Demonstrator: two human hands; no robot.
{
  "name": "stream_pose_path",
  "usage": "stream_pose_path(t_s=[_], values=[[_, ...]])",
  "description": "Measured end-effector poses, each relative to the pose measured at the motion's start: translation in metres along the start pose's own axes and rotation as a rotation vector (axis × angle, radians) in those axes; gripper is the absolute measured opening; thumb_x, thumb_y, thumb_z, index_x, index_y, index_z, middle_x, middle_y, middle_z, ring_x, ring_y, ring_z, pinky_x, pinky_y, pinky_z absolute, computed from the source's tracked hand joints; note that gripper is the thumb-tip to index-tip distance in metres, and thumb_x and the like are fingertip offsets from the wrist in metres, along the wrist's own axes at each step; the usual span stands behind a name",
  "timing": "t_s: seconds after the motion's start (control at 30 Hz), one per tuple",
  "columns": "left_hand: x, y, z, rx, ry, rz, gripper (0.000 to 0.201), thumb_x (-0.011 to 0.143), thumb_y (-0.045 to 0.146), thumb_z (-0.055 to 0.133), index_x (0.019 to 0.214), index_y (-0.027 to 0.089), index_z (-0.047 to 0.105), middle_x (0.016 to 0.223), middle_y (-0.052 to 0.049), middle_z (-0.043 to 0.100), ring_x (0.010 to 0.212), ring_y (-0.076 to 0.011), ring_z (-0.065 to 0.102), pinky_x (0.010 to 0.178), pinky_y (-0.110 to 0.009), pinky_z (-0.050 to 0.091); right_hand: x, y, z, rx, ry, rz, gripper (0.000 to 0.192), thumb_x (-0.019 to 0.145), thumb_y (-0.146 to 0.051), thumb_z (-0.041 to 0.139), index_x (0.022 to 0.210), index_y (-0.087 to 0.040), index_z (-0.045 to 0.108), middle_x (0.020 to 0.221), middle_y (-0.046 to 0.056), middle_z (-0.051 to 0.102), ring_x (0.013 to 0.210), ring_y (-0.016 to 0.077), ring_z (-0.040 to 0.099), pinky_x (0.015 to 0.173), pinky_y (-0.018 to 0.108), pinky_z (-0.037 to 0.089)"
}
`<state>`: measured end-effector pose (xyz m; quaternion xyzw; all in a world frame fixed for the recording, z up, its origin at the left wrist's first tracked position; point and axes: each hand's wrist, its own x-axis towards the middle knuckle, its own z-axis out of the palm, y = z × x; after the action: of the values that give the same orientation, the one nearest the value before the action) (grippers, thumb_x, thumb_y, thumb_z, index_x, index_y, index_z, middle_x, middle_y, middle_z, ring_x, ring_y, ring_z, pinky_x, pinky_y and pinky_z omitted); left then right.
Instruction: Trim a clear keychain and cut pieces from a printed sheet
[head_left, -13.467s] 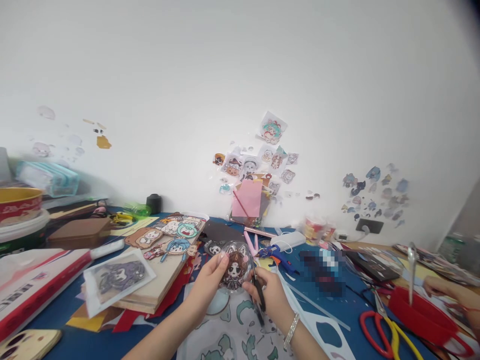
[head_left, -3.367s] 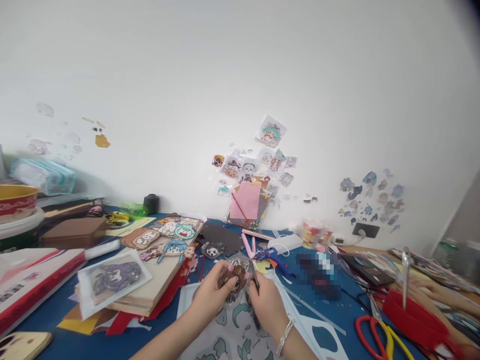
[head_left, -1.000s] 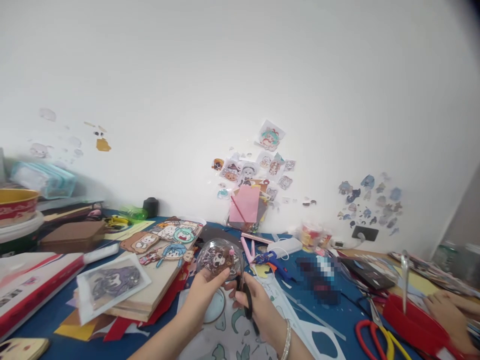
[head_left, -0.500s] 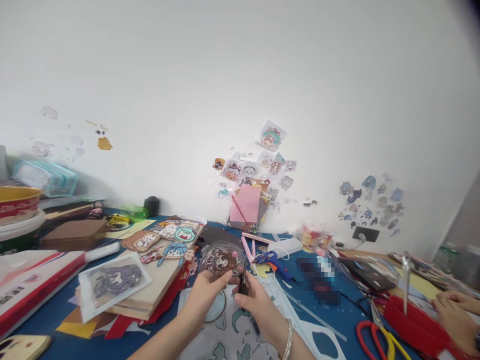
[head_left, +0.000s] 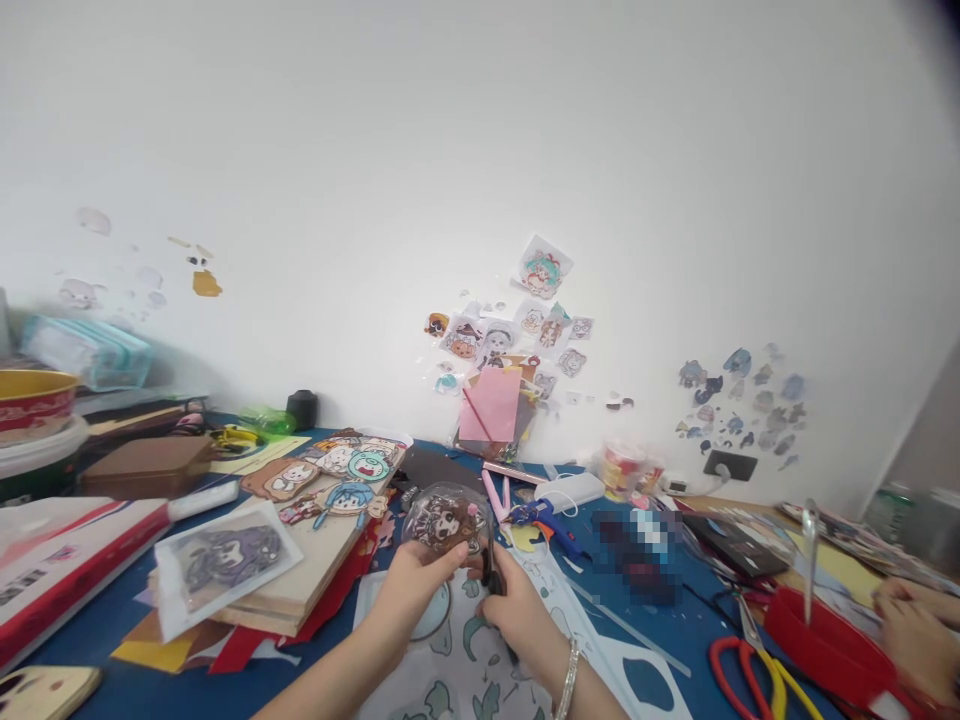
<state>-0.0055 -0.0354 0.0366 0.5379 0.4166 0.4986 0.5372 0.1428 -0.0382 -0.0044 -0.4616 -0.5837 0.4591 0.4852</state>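
Scissors [head_left: 490, 575], black, sit clenched in the person's right grip [head_left: 519, 600], their long axis running away from the wearer: one end rises beside the right edge of a clear-cased character cutout [head_left: 448, 522], the other dips behind the hand toward the patterned sheet [head_left: 480, 675] below. Whether the blades touch the plastic cannot be told. Left grip [head_left: 420, 580] pinches the near edge of that cutout, thumb on top, holding it up at the middle of the blue surface [head_left: 694, 620], near the sheet's far end. The figure's long axis lies roughly left to right, its eared head pointing right and slightly toward the wearer, its body left. Just beyond the right grip lie a pink tool [head_left: 491, 494] and a blue one [head_left: 559, 532]; a pale block [head_left: 281, 600] sits to the left.
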Motion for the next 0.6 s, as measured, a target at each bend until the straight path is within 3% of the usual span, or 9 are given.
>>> stream_pose_path(t_s=[0.23, 0.43, 0.6], values=[[-0.003, 0.005, 0.004, -0.055, 0.001, -0.016, 0.046, 0.049, 0.049, 0.068, 0.079, 0.014, 0.071, 0.081, -0.010, 0.071, 0.079, -0.0267, 0.062, 0.070, -0.033, 0.046, 0.002, 0.007, 0.001, 0.011, 0.047, -0.025, 0.067, 0.048, -0.008, 0.038, 0.113, -0.017, 0.049, 0.086, 0.005, 0.061, 0.081, 0.0208, 0.055, 0.045, 0.021, 0.038], [-0.003, -0.004, 0.007, 0.074, 0.050, -0.026, 0.035, 0.054, 0.048, 0.063, 0.059, 0.014, 0.067, 0.059, -0.006, 0.067, 0.062, -0.0211, 0.059, 0.062, -0.030, 0.044, -0.001, 0.010, 0.000, -0.256, 0.123, -0.093, 0.059, 0.054, -0.002, 0.036, 0.110, -0.016, 0.051, 0.080, 0.003, 0.062, 0.073, 0.0175, 0.057, 0.067, 0.027, 0.042], [0.002, -0.011, 0.007, 0.016, 0.026, 0.018, 0.029, 0.051, 0.045, 0.064, 0.051, 0.016, 0.061, 0.048, -0.003, 0.060, 0.053, -0.0178, 0.054, 0.059, -0.029, 0.043, -0.003, 0.002, -0.004, -0.439, 0.141, -0.069, 0.062, 0.055, 0.002, 0.035, 0.111, -0.019, 0.052, 0.086, 0.003, 0.064, 0.077, 0.0177, 0.058, 0.067, 0.025, 0.041]])
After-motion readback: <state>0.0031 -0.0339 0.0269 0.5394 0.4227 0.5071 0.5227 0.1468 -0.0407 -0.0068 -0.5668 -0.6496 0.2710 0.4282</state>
